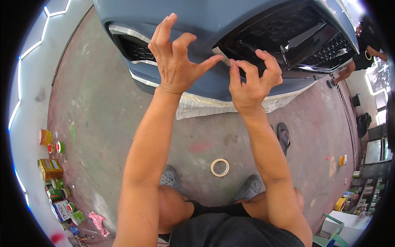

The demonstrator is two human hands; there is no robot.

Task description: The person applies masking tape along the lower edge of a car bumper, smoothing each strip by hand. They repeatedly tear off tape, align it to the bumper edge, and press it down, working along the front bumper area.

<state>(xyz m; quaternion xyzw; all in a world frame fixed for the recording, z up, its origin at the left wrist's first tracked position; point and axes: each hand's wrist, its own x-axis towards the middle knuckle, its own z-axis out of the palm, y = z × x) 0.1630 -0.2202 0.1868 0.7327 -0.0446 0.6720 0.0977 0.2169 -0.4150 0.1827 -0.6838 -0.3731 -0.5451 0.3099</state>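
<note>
The left hand (173,65) is spread, and the right hand (252,87) pinches a beige tape strip (222,54) at the left edge of the glossy black grille (263,33).

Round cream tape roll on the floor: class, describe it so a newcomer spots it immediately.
Find the blue-grey car bumper, then the stained grey floor below. Between two grey perforated clogs lies the round cream tape roll, the only ring there.

Bright, fairly even light covers the floor (98,94), with white strips (19,78) glowing at left and glare whitening the upper right. The grille (267,33) shows glossy reflections. Fisheye distortion curves the wall (35,99) toward black corners; the centre looks sharp.
</note>
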